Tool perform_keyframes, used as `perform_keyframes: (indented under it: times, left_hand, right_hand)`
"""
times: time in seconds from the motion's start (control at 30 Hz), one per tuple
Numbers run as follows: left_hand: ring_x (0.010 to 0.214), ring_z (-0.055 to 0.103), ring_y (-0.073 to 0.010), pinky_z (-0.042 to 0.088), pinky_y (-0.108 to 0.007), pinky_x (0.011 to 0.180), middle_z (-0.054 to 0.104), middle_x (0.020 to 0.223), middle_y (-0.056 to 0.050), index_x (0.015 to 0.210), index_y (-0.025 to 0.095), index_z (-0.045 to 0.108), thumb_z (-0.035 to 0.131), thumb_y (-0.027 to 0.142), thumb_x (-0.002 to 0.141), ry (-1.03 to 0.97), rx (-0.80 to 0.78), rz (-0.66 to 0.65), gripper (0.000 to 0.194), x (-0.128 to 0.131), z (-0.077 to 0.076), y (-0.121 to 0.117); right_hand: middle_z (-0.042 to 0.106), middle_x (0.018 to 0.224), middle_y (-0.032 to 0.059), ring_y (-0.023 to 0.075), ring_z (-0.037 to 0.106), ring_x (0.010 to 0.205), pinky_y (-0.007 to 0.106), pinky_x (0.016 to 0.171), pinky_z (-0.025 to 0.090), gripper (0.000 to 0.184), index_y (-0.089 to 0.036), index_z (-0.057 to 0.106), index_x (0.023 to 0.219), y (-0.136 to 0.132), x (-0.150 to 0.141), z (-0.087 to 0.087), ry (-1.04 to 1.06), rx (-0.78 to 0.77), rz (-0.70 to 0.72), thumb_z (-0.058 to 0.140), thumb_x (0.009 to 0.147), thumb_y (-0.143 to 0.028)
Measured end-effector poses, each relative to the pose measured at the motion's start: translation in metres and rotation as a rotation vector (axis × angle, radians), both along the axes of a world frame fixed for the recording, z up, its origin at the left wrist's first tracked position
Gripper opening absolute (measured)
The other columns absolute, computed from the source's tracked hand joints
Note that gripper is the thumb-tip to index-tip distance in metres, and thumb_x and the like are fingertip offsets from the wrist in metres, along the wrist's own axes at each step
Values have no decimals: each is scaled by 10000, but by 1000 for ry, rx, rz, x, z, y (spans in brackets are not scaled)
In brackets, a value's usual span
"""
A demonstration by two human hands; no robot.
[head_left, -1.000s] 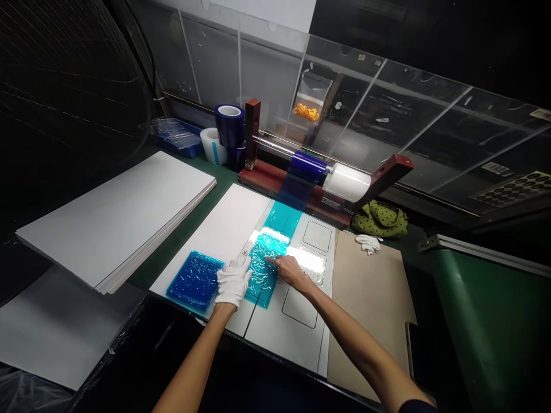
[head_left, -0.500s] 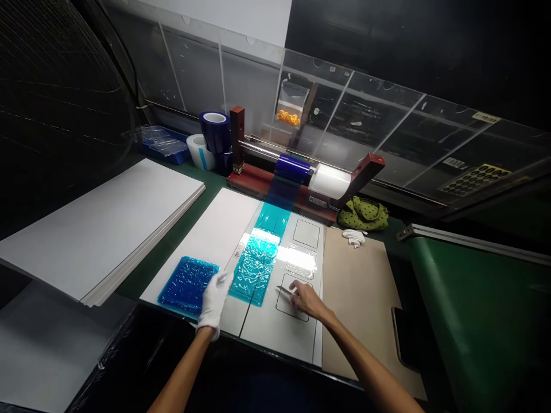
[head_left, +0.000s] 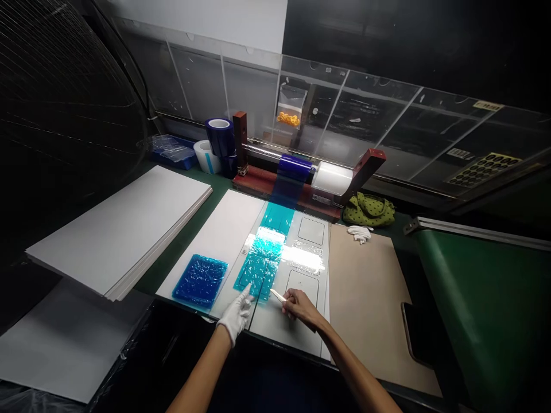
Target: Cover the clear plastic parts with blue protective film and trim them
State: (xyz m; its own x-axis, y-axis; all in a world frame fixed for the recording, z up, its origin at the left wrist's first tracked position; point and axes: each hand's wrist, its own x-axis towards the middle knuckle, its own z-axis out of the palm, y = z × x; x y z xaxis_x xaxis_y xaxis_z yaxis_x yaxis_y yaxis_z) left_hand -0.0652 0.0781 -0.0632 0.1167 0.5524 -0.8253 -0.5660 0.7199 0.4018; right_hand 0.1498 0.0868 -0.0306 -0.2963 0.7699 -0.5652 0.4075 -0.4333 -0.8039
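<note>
My left hand, in a white glove, points a finger at the near end of a teal film strip lying on a white sheet with rectangular cut-outs. My bare right hand is closed on a thin pale stick, its tip close to the strip's near right corner. The strip runs back to a blue film roll on a red-brown dispenser. A darker blue film patch lies on a white board just left of my left hand.
A stack of white boards fills the left. Tape rolls and a blue tray stand at the back left. A brown board, a spare white glove, a green pouch and a phone lie right. Clear panels rise behind.
Both hands drew back from the middle of the teal strip to its near end. The right hand now holds a thin stick; the left hand went from flat on the film to pointing.
</note>
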Motion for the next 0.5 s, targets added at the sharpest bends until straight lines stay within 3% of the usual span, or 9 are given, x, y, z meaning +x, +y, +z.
perform_keyframes:
  times: [0.07,0.17,0.27,0.37,0.5]
  left_hand:
    - [330,182,16,112,-137,324,427,546,90,937,156,608,684,258,725,89,28,67,247,6,2,6]
    - [364,188,11,105,-148,355,331,497,119,837,139,611,793,326,583,201,104,157,365,-2,16,3]
    - [407,244,7,139,-147,388,332,503,117,813,145,621,856,349,433,303,169,244,490,-37,35,-9]
    - [421,245,3,161,-156,409,348,500,116,868,150,641,862,385,385,397,170,301,581,-81,49,-21]
    - [421,244,-2,177,-171,423,374,486,114,898,140,660,860,434,324,492,130,328,675,-119,47,-25]
  right_hand:
    - [619,623,-5,83,506,450,191,438,396,50,-171,481,764,-3,3,5,19,11,-20,490,734,-210]
    - [596,624,-12,83,491,457,198,443,383,106,-178,464,768,-9,13,12,31,31,-61,497,750,-277]
    - [590,648,-15,89,491,476,211,461,388,181,-184,462,795,-19,29,17,44,47,-129,513,762,-354]
    - [600,690,-11,108,532,535,230,510,418,229,-192,465,845,-28,43,17,26,89,-172,514,778,-405]
    - [599,711,-10,129,571,597,254,576,450,256,-204,467,916,-34,51,17,-40,152,-183,484,808,-435]
